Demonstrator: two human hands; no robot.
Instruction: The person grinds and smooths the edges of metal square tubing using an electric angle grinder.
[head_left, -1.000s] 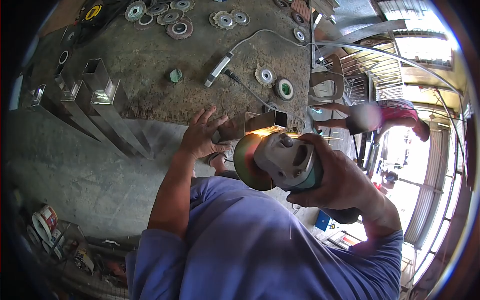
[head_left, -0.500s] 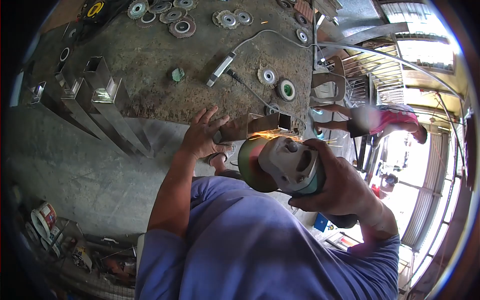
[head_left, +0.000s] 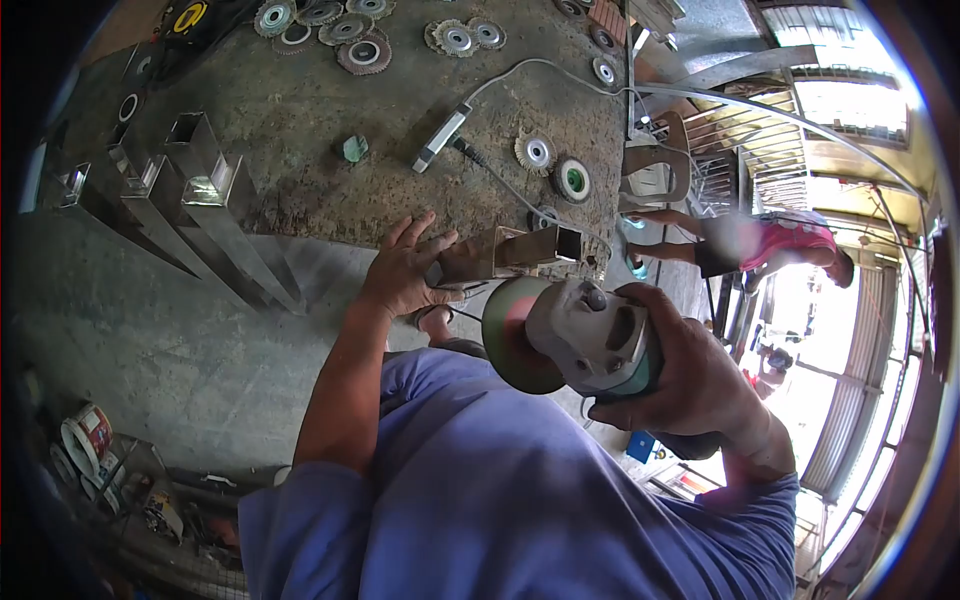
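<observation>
My right hand (head_left: 690, 370) is wrapped around an angle grinder (head_left: 590, 335) with a round disc (head_left: 515, 335) on its left side. The disc is just below a short piece of square metal tube (head_left: 480, 255) at the table's near edge, with a small gap between them. My left hand (head_left: 400, 270) is at the tube's left end, thumb below it and index finger above, holding it. Its other fingers are spread on the tabletop. Another square tube end (head_left: 555, 245) points right, its dark opening showing. No sparks are visible.
The worn table (head_left: 300, 120) carries several abrasive flap discs (head_left: 365, 50), a green lump (head_left: 355, 149) and a power cord connector (head_left: 441, 140). Long square tubes (head_left: 215, 225) lean at its left edge. A person in a pink top (head_left: 790, 240) stands at right. Buckets (head_left: 88, 440) are lower left.
The grinder in my right hand has moved down and slightly right, away from the tube. The orange sparks have gone. My left hand has stayed in place.
</observation>
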